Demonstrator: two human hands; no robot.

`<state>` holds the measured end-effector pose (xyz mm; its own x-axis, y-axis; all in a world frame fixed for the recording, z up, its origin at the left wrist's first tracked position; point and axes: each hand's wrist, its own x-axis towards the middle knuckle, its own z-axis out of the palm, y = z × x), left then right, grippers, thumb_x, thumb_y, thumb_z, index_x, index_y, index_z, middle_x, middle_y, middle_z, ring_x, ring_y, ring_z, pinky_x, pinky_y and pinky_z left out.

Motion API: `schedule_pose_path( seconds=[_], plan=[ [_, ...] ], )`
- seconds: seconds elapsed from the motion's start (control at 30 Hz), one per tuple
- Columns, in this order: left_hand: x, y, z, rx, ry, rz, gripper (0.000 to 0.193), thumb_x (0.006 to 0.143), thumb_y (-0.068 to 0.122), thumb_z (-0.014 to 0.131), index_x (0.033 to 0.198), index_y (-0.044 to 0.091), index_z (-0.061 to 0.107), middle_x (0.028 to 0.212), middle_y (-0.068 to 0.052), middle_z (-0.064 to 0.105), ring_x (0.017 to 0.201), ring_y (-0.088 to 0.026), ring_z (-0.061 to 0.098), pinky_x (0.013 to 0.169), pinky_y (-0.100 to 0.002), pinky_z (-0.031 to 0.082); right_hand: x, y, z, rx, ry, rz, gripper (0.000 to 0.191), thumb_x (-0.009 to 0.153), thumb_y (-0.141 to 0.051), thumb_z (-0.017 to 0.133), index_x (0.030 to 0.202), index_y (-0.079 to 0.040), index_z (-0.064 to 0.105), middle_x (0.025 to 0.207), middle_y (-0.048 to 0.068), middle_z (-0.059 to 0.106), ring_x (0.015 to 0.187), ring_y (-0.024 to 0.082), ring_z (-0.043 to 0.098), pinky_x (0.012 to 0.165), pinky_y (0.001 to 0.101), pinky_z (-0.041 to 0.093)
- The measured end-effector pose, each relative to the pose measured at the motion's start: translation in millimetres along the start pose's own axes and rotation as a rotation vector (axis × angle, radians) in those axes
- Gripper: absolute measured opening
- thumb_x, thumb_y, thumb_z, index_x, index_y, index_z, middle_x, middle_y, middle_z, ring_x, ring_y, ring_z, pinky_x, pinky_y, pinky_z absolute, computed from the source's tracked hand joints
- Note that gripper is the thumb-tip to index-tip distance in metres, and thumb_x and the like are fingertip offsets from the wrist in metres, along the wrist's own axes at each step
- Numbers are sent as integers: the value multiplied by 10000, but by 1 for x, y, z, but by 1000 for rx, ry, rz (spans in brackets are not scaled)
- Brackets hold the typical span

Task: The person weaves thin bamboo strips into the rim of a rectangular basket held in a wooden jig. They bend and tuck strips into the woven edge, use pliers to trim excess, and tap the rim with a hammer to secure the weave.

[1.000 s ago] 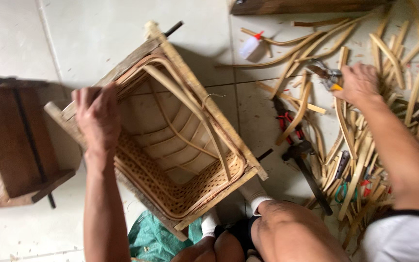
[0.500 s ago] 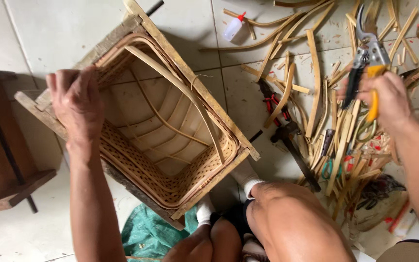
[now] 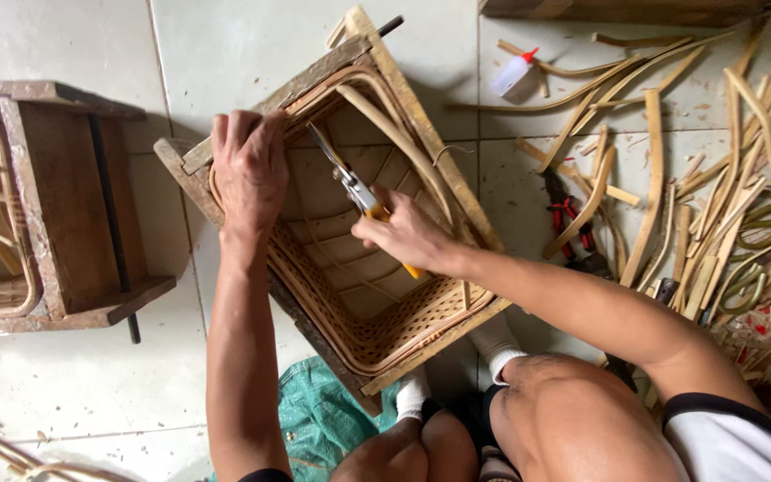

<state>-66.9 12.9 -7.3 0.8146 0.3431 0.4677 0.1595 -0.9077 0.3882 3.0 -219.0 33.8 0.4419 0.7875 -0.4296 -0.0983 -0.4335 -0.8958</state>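
Note:
A square wooden frame with a woven rattan basket inside it lies tilted on the tiled floor in front of me. My left hand grips the frame's far left edge. My right hand is over the basket's opening, shut on yellow-handled shears. The shears' metal blades point up-left toward my left hand, just above the rattan strips of the inner rim.
A second dark wooden frame stands at the left. Many cut rattan strips lie scattered at the right, with red-handled pliers among them. A small white squeeze bottle lies at the back. A green cloth is by my knees.
My right hand picked the shears up from the strip pile at the right and brought them left into the basket opening. My left hand stayed on the frame's edge.

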Motion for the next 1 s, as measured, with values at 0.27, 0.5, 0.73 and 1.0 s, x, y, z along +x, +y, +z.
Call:
schedule_pose_path(
  seconds=[0.27,0.5,0.73,1.0],
  plan=[
    [-1,-3,0,-105,-37,-29,172,1076,86,695,1247,91,715,1068,-72,601,1013,-245,530,912,-376,498,34,30,6,-167,61,-40,254,887,-337,612,907,-126,471,746,-43,393,642,118,414,562,327,442],
    [-4,-6,2,-112,-62,-27,243,1051,38,679,1266,138,732,1076,-82,595,1013,-251,515,891,-382,501,52,25,7,-173,59,55,297,839,-350,603,1007,-121,517,682,-25,429,519,137,421,444,344,446],
    [0,-2,-3,-103,-60,-16,225,1041,27,682,1230,132,745,1064,-74,598,1000,-255,514,875,-381,499,59,8,0,-181,32,22,332,834,-361,642,984,-73,570,725,-19,473,617,131,489,575,360,506],
    [6,2,-12,-144,-63,-45,197,1035,24,689,1208,95,747,1060,-91,595,992,-276,512,875,-399,475,59,-10,-5,-169,54,56,309,822,-339,681,962,-89,565,775,-6,526,738,158,524,701,370,473]
  ],
)
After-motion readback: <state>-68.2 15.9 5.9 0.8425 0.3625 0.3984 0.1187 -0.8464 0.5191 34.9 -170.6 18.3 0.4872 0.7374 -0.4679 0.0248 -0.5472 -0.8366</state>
